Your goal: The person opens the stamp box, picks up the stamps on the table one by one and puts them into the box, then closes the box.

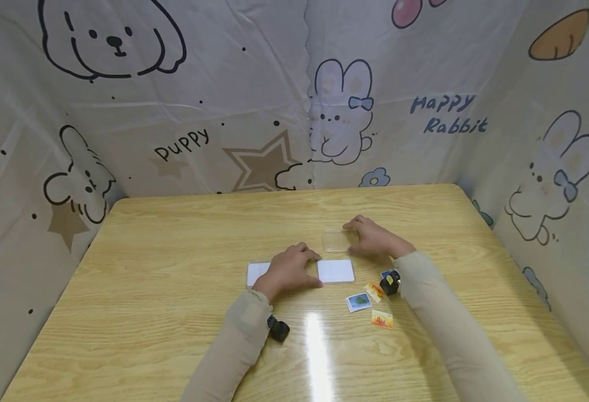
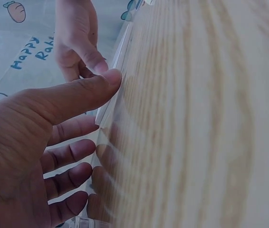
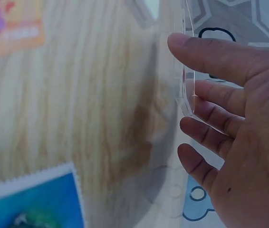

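Note:
My right hand [image 1: 376, 239] holds a clear, shallow plastic case [image 1: 335, 241] by its right end, thumb on the near side and fingers on the far side. In the right wrist view, the case [image 3: 187, 95] stands edge-on between thumb and fingers. Just in front of it lies a flat white rectangular box [image 1: 335, 271] with a clear rim. Spread loosely at its left end is my left hand [image 1: 290, 270], the thumb tip and fingertips close to the edge. A second white rectangular box [image 1: 257, 273] shows partly from behind the left hand.
Several small picture stamps lie right of centre: a blue-green one [image 1: 358, 302], an orange one [image 1: 382, 319] and another orange one [image 1: 373, 291]. A blue one is partly hidden by the right wrist camera [image 1: 390, 282]. Printed cloth [image 1: 199, 100] surrounds the wooden table [image 1: 148, 290].

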Demonstrator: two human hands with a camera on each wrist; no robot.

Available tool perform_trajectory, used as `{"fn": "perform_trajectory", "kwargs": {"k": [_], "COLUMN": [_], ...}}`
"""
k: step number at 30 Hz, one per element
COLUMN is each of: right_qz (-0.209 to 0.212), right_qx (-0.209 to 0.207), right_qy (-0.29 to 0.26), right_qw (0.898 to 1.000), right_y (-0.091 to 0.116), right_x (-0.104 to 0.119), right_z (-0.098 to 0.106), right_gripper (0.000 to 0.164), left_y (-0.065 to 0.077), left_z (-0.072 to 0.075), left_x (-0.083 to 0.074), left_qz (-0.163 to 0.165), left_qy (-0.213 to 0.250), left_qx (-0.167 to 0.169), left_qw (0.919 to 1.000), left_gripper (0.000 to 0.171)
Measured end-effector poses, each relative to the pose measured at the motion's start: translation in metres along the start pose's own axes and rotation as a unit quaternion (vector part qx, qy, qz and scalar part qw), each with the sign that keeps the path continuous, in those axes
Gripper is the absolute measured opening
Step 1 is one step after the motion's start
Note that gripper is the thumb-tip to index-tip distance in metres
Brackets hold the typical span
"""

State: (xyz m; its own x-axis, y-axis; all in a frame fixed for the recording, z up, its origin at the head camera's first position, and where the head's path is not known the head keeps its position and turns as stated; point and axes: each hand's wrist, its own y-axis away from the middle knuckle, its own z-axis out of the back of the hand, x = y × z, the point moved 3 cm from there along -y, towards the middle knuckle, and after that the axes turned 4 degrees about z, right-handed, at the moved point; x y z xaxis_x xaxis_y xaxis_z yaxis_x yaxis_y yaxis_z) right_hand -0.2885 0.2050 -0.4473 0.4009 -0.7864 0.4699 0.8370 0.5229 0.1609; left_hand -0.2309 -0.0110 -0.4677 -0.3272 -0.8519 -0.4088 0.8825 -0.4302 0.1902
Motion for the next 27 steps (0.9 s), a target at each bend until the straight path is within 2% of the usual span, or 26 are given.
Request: {"fn": "perform_trajectory", "kwargs": {"k": [6,22,27], "right_qz": [-0.004,-0.016,-0.012], "right_qx": [0.004,0.006,0.002], "right_qy": [-0.009,-0.03,-0.033], "right_qw": [1.0,0.999,0.999], "right_y": [-0.0059,-0.0065,-0.0044], "right_x": [-0.0088,-0.0097,-0.0099], "right_z": [-0.0056,-0.0051,-0.0043], "right_gripper": [0.062,0.067,0.063], "left_y": [0.0018,-0.0013,-0.0005], "left_z": [0.0004,-0.0014,-0.001], "left_x": [0.0001,0.0019,0.0013], "left_qz": [0.004,0.005,0.004], "left_qy": [0.011,0.021,0.017], "left_qx": [0.0,0.004,0.005], "left_qw": [0.9999,0.9998,0.9998], "left_gripper": [0.06,0.06,0.06]}}
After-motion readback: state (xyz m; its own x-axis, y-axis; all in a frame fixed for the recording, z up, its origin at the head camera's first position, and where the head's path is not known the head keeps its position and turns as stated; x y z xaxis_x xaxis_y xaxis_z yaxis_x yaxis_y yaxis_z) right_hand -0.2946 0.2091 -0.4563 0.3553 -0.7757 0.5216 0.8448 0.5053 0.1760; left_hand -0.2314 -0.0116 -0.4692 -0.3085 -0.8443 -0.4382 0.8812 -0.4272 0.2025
